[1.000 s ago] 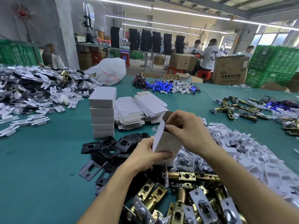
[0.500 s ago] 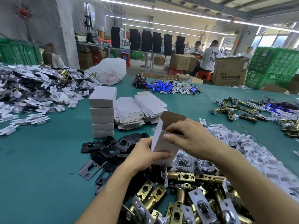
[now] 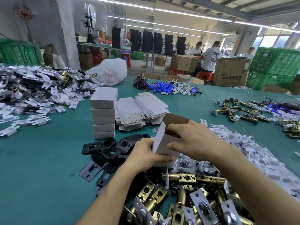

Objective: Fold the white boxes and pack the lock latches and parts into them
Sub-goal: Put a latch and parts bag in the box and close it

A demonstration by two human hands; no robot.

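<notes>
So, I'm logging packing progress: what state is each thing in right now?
Box: upright, top open, flap up.
Left hand: grips the lower end of it.
Right hand: fingers in the opening, thumb outside.
Stack: five closed boxes.
Blanks: flat, unfolded.
Latches: loose pile, unpacked.

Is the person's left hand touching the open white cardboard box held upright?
Touching. The head view shows the left hand gripping the lower part of the open white cardboard box, thumb pressed across its front.
</notes>
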